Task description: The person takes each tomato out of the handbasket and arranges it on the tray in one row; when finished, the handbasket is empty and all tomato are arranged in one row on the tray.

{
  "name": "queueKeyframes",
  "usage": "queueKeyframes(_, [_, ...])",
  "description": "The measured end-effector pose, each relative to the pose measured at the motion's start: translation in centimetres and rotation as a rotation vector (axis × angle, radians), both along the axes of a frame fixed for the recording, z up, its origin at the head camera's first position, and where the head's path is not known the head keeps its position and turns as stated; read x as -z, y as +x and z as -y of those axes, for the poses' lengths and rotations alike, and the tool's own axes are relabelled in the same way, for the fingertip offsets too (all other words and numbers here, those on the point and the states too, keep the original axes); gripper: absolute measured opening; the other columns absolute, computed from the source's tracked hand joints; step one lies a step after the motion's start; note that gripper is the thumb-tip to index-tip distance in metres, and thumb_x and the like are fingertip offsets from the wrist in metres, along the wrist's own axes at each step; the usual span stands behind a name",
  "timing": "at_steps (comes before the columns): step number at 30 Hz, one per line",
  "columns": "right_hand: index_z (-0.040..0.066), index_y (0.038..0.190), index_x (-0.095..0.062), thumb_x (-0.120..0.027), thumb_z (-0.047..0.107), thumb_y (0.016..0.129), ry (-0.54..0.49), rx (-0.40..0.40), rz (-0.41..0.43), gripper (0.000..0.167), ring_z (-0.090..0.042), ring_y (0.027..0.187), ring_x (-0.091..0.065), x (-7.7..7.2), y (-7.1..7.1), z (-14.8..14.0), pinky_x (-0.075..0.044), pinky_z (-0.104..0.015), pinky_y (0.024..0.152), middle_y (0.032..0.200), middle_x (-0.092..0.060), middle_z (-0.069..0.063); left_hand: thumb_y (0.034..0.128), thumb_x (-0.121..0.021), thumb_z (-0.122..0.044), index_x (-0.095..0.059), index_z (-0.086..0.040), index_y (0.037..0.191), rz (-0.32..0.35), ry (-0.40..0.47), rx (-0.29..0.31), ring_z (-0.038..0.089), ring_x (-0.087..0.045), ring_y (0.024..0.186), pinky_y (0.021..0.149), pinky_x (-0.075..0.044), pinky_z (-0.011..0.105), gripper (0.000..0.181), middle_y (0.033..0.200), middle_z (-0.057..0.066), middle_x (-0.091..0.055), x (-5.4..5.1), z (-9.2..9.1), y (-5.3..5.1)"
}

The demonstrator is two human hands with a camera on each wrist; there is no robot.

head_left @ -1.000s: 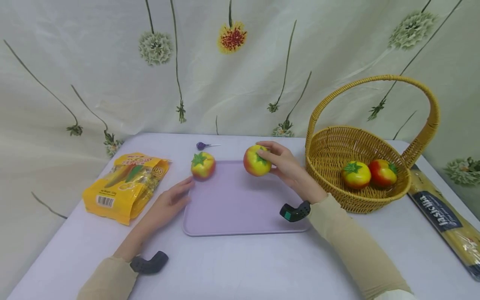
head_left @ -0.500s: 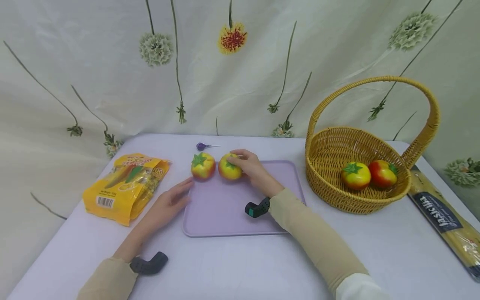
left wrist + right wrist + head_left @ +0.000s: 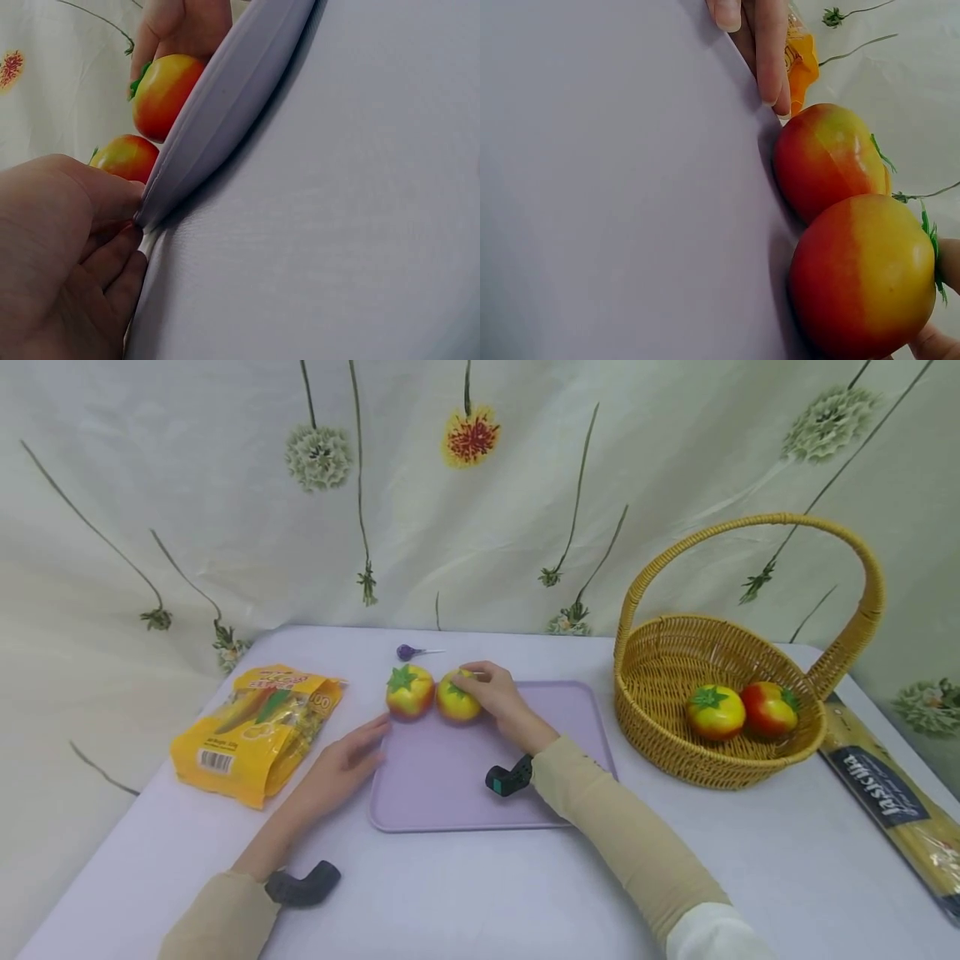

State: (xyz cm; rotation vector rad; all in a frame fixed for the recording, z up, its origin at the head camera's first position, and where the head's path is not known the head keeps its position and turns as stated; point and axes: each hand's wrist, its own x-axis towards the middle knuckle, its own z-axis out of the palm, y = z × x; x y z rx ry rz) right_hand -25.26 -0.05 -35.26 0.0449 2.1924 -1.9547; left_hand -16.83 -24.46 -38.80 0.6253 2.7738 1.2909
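A red-and-yellow tomato (image 3: 454, 703) with green leaves sits on the far left part of the lilac tray (image 3: 450, 785). My right hand (image 3: 501, 700) holds it, thumb on top near the leaves. Beside it, at the tray's far left corner, lies a second tomato (image 3: 409, 695); in the right wrist view the held tomato (image 3: 862, 277) looks close against the other tomato (image 3: 829, 161). My left hand (image 3: 347, 767) rests along the tray's left edge, fingertips touching the rim. The left wrist view shows its thumb at that edge, with some fingers partly hidden below.
To the right stands a wicker basket (image 3: 667, 760) with a tall handle, holding two tomatoes (image 3: 716, 713). A pasta packet (image 3: 881, 789) lies beyond it. A yellow candy bag (image 3: 255, 735) is at left. Behind the tray lies a purple lollipop (image 3: 407, 652).
My right hand has carried the tomato left and down, from above the tray's far right side to a place beside the other tomato. The left hand has stayed put.
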Motion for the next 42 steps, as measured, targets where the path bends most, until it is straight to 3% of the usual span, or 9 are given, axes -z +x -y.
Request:
queueKeyframes(23, [0.005,0.128,-0.053,-0.064,0.029,0.089,-0.004,-0.01,-0.022,0.048,-0.025,0.116,-0.047,0.0,0.2,-0.6,-0.04,-0.035,0.098,0.131,-0.049,-0.015,0.0957,-0.054,-0.012,-0.044,-0.001,0.137,0.005,-0.009,-0.01,0.029,-0.028,0.134,0.107,-0.026,0.048,0.044,0.147,0.008,-0.034,0.1,-0.1,-0.1])
queueKeyframes(32, [0.007,0.13,-0.051,-0.063,0.03,0.09,-0.045,-0.026,-0.03,0.048,-0.025,0.112,-0.049,-1.2,1.0,-2.3,-0.041,-0.039,0.096,0.127,-0.051,-0.012,0.0958,-0.054,-0.014,-0.045,-0.002,0.137,-0.007,-0.01,-0.006,0.03,-0.028,0.134,0.106,-0.026,0.049,0.044,0.147,0.009,-0.034,0.2,0.0,-0.2])
queueKeyframes(42, [0.005,0.13,-0.05,-0.06,0.028,0.092,-0.046,-0.082,-0.157,0.045,-0.023,0.116,-0.047,-3.4,3.0,-6.3,-0.038,-0.036,0.1,0.128,-0.051,-0.01,0.096,-0.054,-0.014,-0.045,-0.003,0.138,0.009,-0.02,-0.016,0.029,-0.028,0.134,0.106,-0.027,0.048,0.044,0.147,0.008,-0.034,0.2,0.0,-0.3])
